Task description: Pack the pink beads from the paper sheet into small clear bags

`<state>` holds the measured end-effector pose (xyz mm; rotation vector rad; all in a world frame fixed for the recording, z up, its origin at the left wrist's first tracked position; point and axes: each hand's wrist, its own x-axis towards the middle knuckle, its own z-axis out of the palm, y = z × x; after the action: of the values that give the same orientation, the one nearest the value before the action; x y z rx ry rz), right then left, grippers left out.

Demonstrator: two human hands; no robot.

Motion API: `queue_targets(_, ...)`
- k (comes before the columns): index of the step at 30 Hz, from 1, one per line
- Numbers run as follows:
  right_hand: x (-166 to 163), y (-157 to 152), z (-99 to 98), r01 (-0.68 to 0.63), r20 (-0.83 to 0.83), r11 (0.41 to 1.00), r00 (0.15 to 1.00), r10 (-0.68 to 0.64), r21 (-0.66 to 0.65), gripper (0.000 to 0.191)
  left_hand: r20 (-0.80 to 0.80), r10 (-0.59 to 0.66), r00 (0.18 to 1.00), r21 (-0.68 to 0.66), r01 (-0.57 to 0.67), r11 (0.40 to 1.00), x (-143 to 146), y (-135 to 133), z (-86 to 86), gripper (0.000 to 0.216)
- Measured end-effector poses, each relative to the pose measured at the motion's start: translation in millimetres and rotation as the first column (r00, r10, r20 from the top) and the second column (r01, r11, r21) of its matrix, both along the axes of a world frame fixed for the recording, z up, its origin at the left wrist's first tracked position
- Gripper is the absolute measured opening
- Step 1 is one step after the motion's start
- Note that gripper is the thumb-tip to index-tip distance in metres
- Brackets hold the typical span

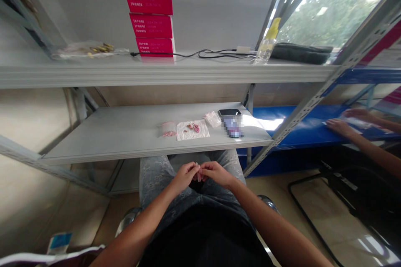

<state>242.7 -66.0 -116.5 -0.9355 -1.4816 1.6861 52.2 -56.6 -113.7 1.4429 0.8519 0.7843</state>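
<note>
Low over my lap, my left hand [186, 174] and my right hand [218, 174] meet with fingertips pinched together. Between them shows a sliver of a small, pale pinkish thing [198, 174], too small and covered to name. On the grey shelf in front lies a white crumpled sheet [184, 134] with a little cluster of pink and red beads [196, 128] on it. Left of the sheet is a clear zip bag [168, 130] of pink pieces, and to its right a clear plastic packet [212, 119].
A dark phone [230, 112] and a blurred bluish item [232, 127] lie at the shelf's right. The upper shelf holds stacked red boxes [153, 27], a cable [200, 53], a spray bottle [267, 46] and a dark pouch [301, 53]. Another person's hands [340, 126] are at the blue shelf.
</note>
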Motion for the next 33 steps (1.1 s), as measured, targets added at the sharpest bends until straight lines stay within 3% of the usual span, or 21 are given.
queue_targets(11, -1.2, 3.3, -6.0, 0.119, 0.003, 0.993, 0.993, -0.119, -0.010, 0.035, -0.032, 0.112, 0.993, 0.043, -0.110, 0.993, -0.6, -0.5, 3.4, 0.027)
queue_targets(20, -1.7, 2.5, -6.9, 0.052, 0.066, 0.996, 0.996, -0.056, 0.069, 0.036, -0.056, 0.064, 0.996, 0.028, -0.062, 0.998, -1.3, 1.7, -11.5, 0.033)
queue_targets(33, -2.2, 4.0, -10.8, 0.167, -0.034, 0.986, 0.985, -0.168, -0.021, 0.029, -0.026, 0.025, 0.999, 0.036, -0.024, 0.999, -2.9, 2.9, 1.2, 0.018)
